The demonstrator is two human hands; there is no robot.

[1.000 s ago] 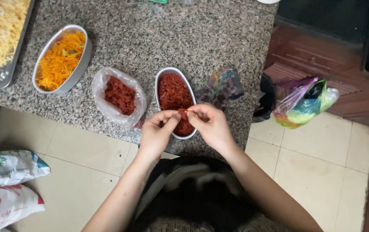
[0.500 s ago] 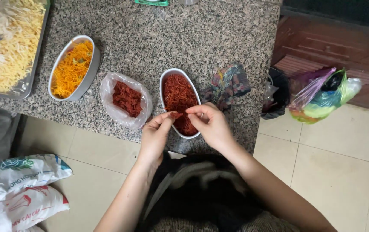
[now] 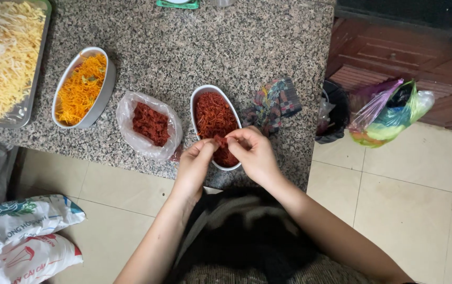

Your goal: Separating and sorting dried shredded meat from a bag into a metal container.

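Head view: left hand and right hand both pinch one clump of red shreds over the oval dish near the table edge. Risk: pulling it apart could drop strands onto the floor.

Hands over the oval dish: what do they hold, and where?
A clump of red shreds, pinched at opposite sides by the left hand and right hand.

Left hand and right hand meet over near end of dish on counter. Bag just left of hands; bowl further left; tray far left. Cloth beyond right hand. Bin on floor, right.
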